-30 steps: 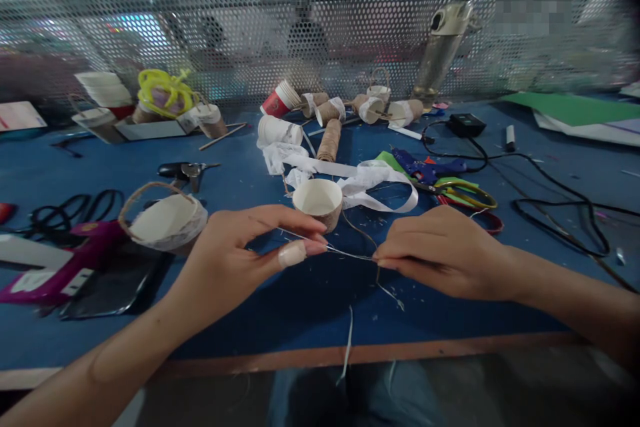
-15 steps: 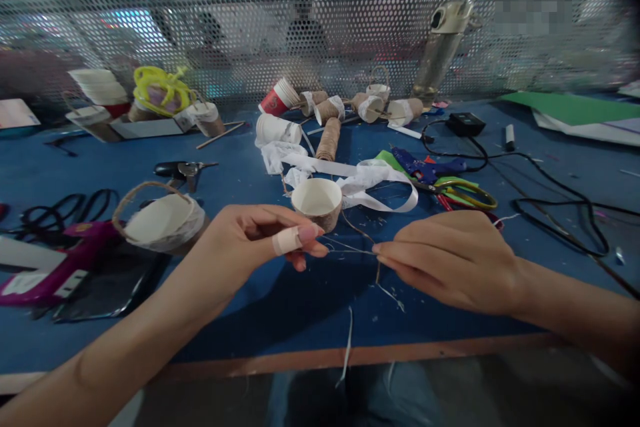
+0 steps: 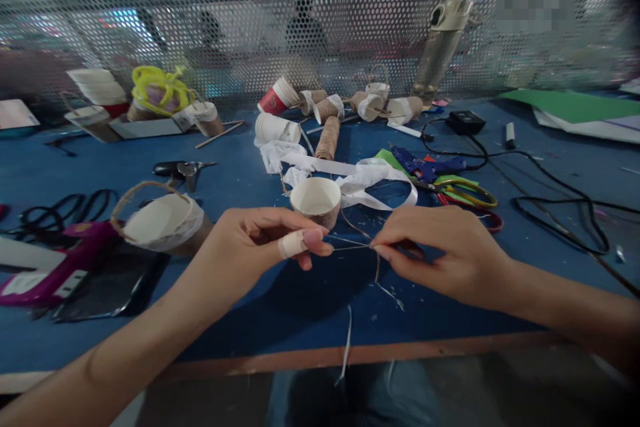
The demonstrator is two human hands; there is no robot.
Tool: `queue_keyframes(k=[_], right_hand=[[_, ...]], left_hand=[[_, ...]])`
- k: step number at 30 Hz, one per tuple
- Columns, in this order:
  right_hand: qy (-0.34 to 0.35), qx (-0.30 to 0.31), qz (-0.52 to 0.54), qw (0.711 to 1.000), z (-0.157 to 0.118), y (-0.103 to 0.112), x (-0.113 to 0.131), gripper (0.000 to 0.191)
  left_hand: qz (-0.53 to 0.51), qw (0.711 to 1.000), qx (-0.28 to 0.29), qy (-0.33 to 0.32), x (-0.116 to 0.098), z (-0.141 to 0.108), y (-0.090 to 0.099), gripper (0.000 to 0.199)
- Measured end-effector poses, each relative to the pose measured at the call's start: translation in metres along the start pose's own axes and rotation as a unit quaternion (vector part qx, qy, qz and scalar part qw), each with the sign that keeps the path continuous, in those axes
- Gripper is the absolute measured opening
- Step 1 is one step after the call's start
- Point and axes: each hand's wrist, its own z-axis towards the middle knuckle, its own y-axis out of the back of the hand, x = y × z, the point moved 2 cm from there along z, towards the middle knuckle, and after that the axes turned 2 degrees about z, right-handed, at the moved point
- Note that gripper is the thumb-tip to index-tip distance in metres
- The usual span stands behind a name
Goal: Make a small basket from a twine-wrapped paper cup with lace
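Between my two hands runs a thin looped strand of twine (image 3: 350, 247), pulled fairly straight. My left hand (image 3: 267, 237) pinches one end of it between thumb and fingers; a bandage wraps the thumb. The other end sits in the pinched fingertips of my right hand (image 3: 440, 247). Just behind the strand stands a paper cup (image 3: 316, 199) with a brown wrapped outside, upright on the blue table (image 3: 300, 313). A brown cord (image 3: 377, 267) hangs or lies near my right fingertips, with a frayed pale end. Left of my left hand leans a small cup basket (image 3: 165, 223) with a twine handle.
White lace ribbon (image 3: 375, 180) and a twine spool (image 3: 329, 138) lie behind the cup. On the right are scissors (image 3: 465, 192), a blue glue gun (image 3: 425, 163) and black cable (image 3: 550, 213). A magenta glue gun (image 3: 65, 267) lies left. A bottle (image 3: 440, 47) stands at the back.
My right hand has turned and shifted slightly left, its thumb now showing below the fingers. My left hand has moved a little to the right. The strand between them is shorter.
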Motion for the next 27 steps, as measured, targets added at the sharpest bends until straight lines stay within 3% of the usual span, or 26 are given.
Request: queue_keyframes(k=[10,15,17,22,27], right_hand=[[-0.016,-0.045,-0.085,0.995,-0.002,0.002,0.005,0.014],[-0.031,-0.055,-0.082,0.995,-0.003,0.003,0.002,0.013],[-0.033,-0.059,-0.08,0.995,-0.002,0.004,0.002,0.014],[-0.029,-0.043,-0.079,0.995,-0.001,0.005,0.003,0.014],[-0.004,-0.019,-0.089,0.996,-0.003,0.002,0.0,0.014]], left_hand=[[-0.046,0.999,-0.007,0.024,0.005,0.003,-0.003,0.014],[0.009,0.999,-0.004,-0.042,0.0,-0.004,-0.005,0.007],[0.07,0.993,-0.007,-0.093,-0.004,-0.009,-0.005,0.017],[0.227,0.941,-0.016,-0.252,-0.016,-0.014,-0.006,0.026],[0.351,0.854,-0.002,-0.383,-0.024,-0.017,-0.006,0.029]])
